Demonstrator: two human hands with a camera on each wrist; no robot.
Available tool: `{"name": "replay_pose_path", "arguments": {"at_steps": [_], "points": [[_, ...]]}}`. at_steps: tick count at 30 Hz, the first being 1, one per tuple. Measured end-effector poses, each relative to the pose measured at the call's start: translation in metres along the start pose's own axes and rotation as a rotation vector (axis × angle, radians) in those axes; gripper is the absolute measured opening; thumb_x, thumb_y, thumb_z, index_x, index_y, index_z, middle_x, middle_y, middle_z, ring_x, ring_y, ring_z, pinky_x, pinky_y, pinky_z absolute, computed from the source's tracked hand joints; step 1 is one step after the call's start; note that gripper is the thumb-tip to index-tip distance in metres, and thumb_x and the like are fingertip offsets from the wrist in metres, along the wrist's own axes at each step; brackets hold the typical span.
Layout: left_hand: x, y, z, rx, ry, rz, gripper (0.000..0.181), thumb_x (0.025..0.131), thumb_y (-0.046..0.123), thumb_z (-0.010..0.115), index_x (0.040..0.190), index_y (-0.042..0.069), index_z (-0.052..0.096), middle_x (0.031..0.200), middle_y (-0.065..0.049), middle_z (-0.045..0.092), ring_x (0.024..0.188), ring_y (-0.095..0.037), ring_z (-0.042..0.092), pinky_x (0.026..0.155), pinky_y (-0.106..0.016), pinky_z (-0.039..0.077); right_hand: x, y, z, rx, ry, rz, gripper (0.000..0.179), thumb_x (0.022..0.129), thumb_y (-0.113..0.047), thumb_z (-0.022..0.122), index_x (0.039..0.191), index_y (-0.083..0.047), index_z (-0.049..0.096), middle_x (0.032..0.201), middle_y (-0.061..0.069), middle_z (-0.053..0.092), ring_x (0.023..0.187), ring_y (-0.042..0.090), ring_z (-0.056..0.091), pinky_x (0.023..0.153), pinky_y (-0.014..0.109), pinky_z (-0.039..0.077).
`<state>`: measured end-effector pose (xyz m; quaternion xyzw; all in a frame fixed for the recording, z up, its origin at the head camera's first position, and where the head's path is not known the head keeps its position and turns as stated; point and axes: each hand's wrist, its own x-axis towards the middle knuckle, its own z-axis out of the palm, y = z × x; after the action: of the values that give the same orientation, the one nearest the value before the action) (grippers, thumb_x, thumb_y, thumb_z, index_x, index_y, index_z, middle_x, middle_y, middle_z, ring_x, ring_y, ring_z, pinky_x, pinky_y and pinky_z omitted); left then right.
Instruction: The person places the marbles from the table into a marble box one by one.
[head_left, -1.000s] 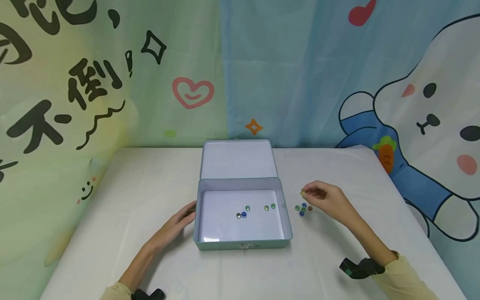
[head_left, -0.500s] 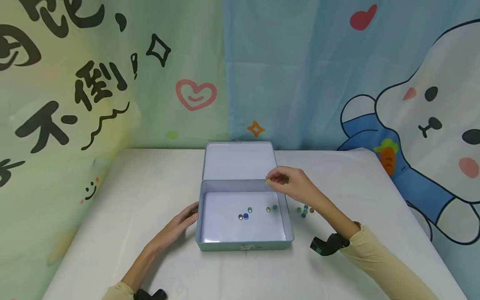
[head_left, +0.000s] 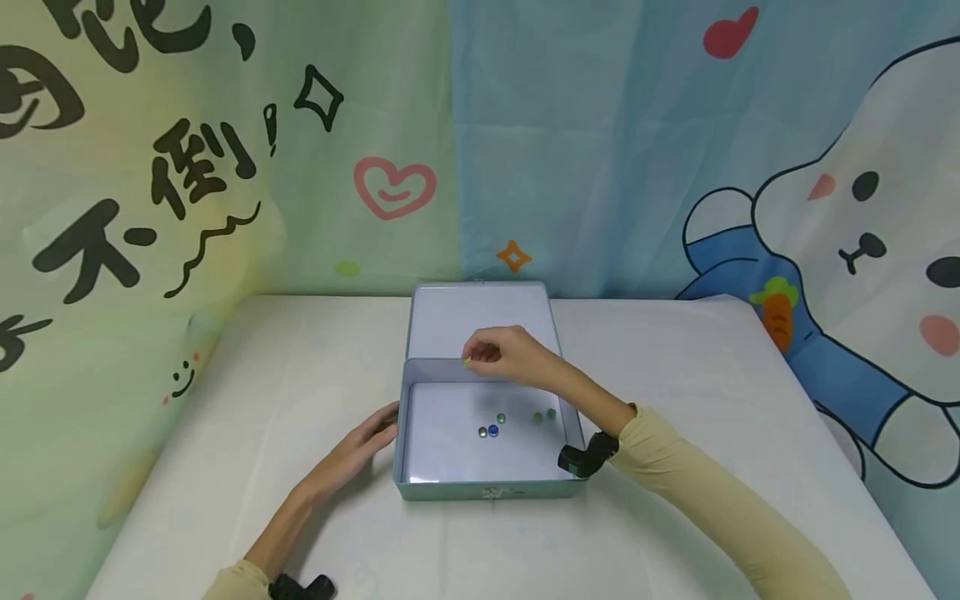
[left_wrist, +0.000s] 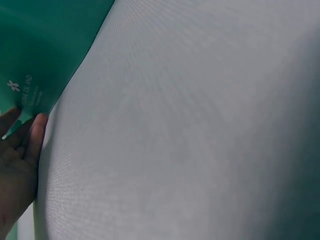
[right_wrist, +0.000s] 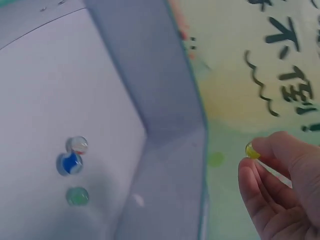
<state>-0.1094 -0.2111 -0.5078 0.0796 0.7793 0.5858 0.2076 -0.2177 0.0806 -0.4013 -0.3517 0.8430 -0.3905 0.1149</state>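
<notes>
A green tin box [head_left: 491, 492] lies open on the table, its lid [head_left: 442, 321] folded back. My right hand [head_left: 510, 357] is over the back part of the box. In the right wrist view, thumb and fingertips pinch a yellow marble [right_wrist: 253, 151]. Below it, on the white box floor, lie a blue marble [right_wrist: 71, 162], a clear marble [right_wrist: 80, 145] and a green marble [right_wrist: 77, 196]. Two more greenish marbles [head_left: 551, 414] sit to their right. My left hand [head_left: 360, 447] touches the box's outer left side; in the left wrist view its fingers [left_wrist: 36, 137] lie against the green wall.
A white cloth [head_left: 315, 367] covers the table. Behind it hangs a printed curtain [head_left: 547, 150]. My right forearm and sleeve [head_left: 712, 500] cross the right side of the box and hide the tabletop spot where several loose marbles lay.
My right hand has carried the yellow marble leftward, from above the loose marbles right of the box to over its back part. The left hand stays at the box's side.
</notes>
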Motion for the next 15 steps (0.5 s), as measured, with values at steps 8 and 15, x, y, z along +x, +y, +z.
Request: {"name": "replay_pose_path", "arguments": {"at_steps": [8, 15], "points": [[0.002, 0.002, 0.001, -0.018, -0.020, 0.006, 0.056, 0.104, 0.038, 0.039, 0.154, 0.018, 0.025, 0.156, -0.013, 0.034, 0.147, -0.036, 0.028, 0.117, -0.064, 0.015, 0.026, 0.007, 0.026, -0.037, -0.173, -0.062, 0.007, 0.090, -0.011, 0.066, 0.095, -0.007, 0.069, 0.087, 0.004, 0.071, 0.080, 0.006, 0.061, 0.075, 0.016, 0.053], [0.001, 0.001, 0.000, -0.013, -0.006, 0.008, 0.056, 0.104, 0.038, 0.040, 0.154, 0.017, 0.026, 0.156, -0.014, 0.036, 0.146, -0.036, 0.029, 0.117, -0.063, 0.016, 0.037, 0.015, 0.046, -0.102, -0.322, -0.061, 0.008, 0.092, -0.012, 0.065, 0.096, -0.006, 0.068, 0.092, 0.005, 0.071, 0.082, 0.005, 0.061, 0.075, 0.013, 0.049]]}}
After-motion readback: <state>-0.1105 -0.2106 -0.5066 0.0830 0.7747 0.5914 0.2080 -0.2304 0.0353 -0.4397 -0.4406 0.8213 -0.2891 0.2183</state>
